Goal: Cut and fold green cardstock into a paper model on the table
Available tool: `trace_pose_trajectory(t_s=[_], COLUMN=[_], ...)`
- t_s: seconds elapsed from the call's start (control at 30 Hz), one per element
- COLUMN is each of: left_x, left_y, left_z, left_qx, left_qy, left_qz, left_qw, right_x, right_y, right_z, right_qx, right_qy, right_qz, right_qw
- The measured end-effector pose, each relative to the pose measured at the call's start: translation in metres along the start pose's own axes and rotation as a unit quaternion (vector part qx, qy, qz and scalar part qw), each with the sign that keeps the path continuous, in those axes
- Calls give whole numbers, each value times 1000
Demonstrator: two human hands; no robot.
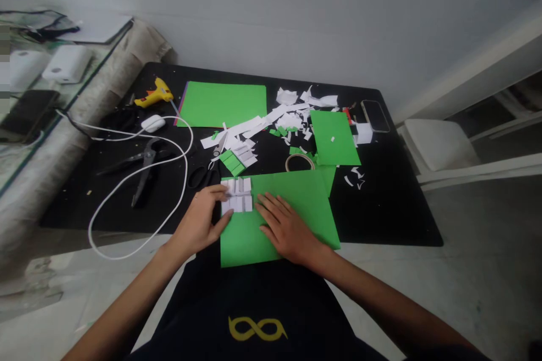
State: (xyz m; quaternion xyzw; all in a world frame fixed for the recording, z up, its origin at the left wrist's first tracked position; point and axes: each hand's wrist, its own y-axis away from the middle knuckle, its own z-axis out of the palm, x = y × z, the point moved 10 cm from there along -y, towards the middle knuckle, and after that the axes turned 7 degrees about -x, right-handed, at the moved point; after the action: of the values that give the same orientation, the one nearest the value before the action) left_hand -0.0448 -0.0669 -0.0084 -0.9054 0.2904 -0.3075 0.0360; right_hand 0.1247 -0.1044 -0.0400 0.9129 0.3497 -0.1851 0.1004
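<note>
A large green paper sheet (305, 192) lies at the table's front edge. On its upper left corner sits a piece of white paper (243, 203) with raised folded strips. My left hand (201, 217) rests at the left edge of that white piece, fingers over its left part and thumb by its lower corner, with a gap between them. Flat on the green sheet, just right of the white piece, lies my right hand (288, 228), fingers stretched out and holding nothing. Behind them are a small green folded piece (232, 162) and another white folded piece (248, 152).
Black-handled scissors (203, 175), pliers (148, 163) and a white cable (186, 163) lie left. A yellow glue gun (156, 95) and green sheets (226, 102) are at the back. Paper scraps (292, 118), a tape roll (300, 156) and a phone (375, 115) lie right.
</note>
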Motion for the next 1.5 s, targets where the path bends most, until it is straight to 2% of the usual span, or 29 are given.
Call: trace_pose_trajectory(t_s=[0.1, 0.33, 0.57, 0.8, 1.03, 1.5], left_x=[-3, 5, 5, -4, -9, -13], left_y=[0, -3, -2, -4, -3, -1], left_z=[-2, 6, 9, 16, 12, 13], left_qx=[12, -23, -13, -10, 19, 19], left_qy=[6, -76, -61, -80, -60, -86], left_qz=[-11, 3, 24, -13, -27, -9], left_qw=[1000, 997, 998, 997, 998, 996], right_x=[0, 1, 0, 0, 0, 0], right_y=[0, 2, 2, 2, 1, 0], right_z=[-1, -3, -6, -5, -6, -10], right_qx=[4, 13, 16, 22, 20, 45], right_qy=[-5, -11, -8, -6, -8, -41], right_qz=[1, 5, 7, 4, 5, 7], right_qw=[1000, 1000, 1000, 1000, 1000, 998])
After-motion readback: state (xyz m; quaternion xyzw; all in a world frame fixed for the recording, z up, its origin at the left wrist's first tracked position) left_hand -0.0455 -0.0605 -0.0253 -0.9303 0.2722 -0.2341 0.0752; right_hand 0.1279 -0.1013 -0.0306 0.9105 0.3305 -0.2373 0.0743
